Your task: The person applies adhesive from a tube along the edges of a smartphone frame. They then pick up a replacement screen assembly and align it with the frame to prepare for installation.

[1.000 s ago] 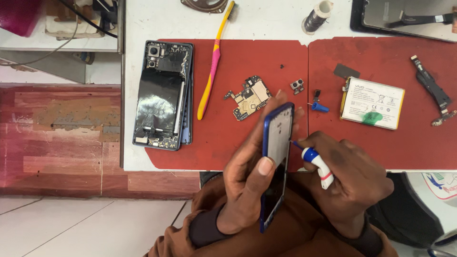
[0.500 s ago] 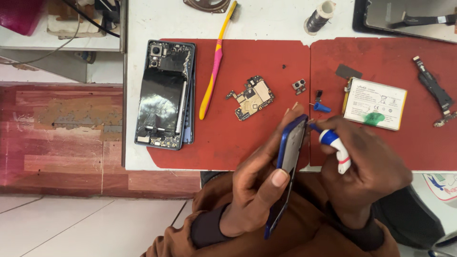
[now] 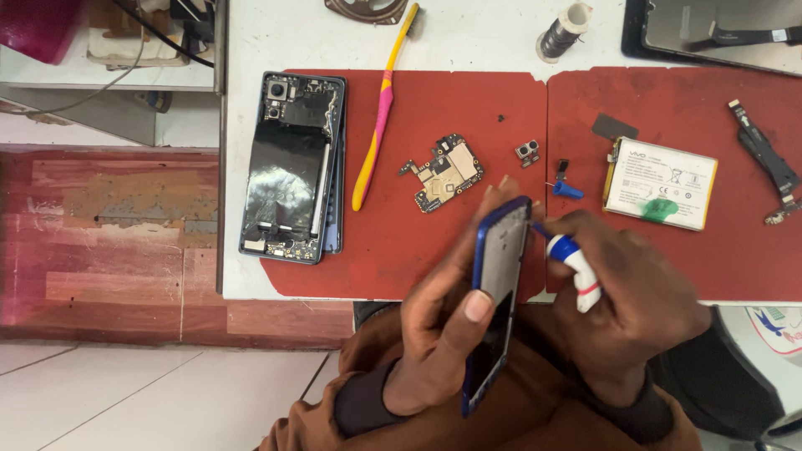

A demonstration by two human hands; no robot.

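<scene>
A phone repair workshop: a white worktop [image 3: 468,33] carries red mats [image 3: 418,242], an opened phone chassis [image 3: 292,167], a loose circuit board [image 3: 441,172], a battery [image 3: 662,182], camera modules [image 3: 527,153] and a cleaning toothbrush [image 3: 383,108].

Left hand [image 3: 443,326] is raised near the front edge of the tabletop, fingers curled round a thin edge-on object, thumb pressed flat across its near face. Right hand [image 3: 635,292] sits just beside it, fingers pinched shut on a small tube-shaped thing. Both forearms in brown sleeves, wrists close together.
</scene>
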